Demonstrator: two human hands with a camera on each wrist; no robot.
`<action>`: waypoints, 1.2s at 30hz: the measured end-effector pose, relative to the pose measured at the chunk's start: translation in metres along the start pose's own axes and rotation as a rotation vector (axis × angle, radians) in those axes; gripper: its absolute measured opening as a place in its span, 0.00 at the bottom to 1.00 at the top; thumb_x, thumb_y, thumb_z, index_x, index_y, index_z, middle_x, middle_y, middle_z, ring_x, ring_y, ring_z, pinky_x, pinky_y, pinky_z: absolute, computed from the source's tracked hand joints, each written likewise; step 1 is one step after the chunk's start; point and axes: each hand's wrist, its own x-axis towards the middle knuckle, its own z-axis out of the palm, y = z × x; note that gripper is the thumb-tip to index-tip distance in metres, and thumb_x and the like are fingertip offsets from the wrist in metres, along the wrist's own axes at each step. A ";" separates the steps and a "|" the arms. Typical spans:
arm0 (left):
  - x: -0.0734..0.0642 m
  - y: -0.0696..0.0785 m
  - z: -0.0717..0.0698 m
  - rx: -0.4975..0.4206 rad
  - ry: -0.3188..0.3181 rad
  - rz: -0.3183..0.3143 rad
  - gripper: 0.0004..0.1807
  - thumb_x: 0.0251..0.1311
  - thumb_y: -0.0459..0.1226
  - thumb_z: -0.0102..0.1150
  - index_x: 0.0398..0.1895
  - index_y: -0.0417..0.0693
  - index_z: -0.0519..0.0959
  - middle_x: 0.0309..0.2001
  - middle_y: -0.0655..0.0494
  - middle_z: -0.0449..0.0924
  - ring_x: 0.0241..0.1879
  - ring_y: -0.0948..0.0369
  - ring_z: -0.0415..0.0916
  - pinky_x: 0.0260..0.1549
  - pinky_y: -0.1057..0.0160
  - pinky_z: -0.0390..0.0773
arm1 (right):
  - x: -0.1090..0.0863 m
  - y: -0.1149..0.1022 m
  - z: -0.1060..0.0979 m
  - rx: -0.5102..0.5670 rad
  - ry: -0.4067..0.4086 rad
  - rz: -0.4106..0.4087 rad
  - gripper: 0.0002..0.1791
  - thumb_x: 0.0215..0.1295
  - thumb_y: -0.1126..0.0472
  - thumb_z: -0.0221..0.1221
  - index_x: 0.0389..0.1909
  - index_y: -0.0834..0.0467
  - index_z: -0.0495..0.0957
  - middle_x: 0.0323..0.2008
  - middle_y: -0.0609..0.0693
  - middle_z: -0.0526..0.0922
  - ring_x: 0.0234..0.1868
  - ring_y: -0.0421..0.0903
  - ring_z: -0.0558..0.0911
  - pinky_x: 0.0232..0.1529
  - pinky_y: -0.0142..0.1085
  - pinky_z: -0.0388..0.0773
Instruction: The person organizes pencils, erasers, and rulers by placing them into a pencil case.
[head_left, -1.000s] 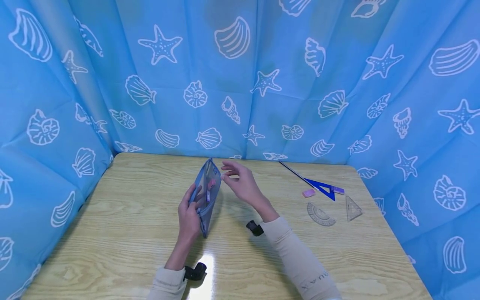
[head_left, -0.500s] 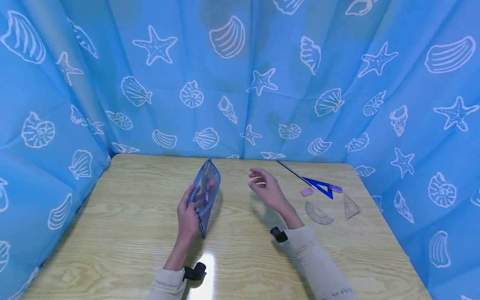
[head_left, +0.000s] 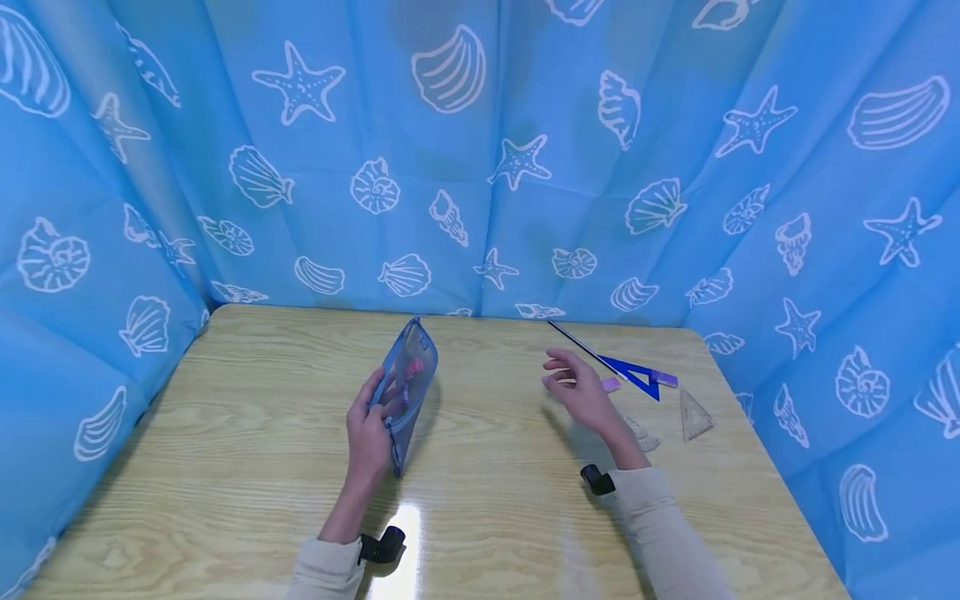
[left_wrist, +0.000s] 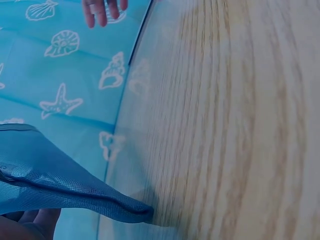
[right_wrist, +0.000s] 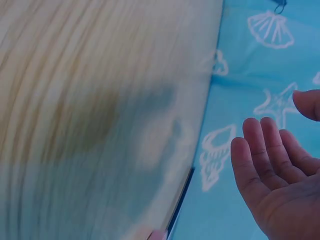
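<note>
My left hand (head_left: 369, 429) grips the side of a blue mesh zip pouch (head_left: 420, 392), held tilted with its mouth apart. Through the mesh show a pink eraser (head_left: 415, 367) and a small purple item (head_left: 406, 393). In the left wrist view the pouch (left_wrist: 65, 180) narrows to a corner close over the tabletop. My right hand (head_left: 588, 400) holds nothing, its fingers loosely bent above the table; the right wrist view shows the bare palm (right_wrist: 287, 200). Just beyond it lies a pink eraser (head_left: 612, 384), partly covered, and a clear protractor (head_left: 643, 435) shows half hidden behind the forearm.
At the table's right lie a blue set square (head_left: 633, 372), a purple eraser (head_left: 664, 379), a clear set square (head_left: 696, 415) and a thin dark stick-like item (head_left: 581, 343) pointing to the back edge. A blue shell-print curtain (head_left: 450, 167) encloses the wooden table (head_left: 247, 433).
My right hand has moved away from the pouch to the right, toward the erasers and set squares. The left hand keeps its grip on the pouch, almost in place.
</note>
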 end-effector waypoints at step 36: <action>0.001 -0.004 -0.005 0.026 -0.009 0.025 0.34 0.63 0.23 0.28 0.76 0.33 0.60 0.71 0.35 0.69 0.67 0.39 0.70 0.69 0.40 0.66 | 0.067 0.062 -0.072 -0.344 -0.022 0.120 0.24 0.72 0.66 0.54 0.65 0.74 0.70 0.61 0.73 0.74 0.58 0.69 0.76 0.60 0.59 0.75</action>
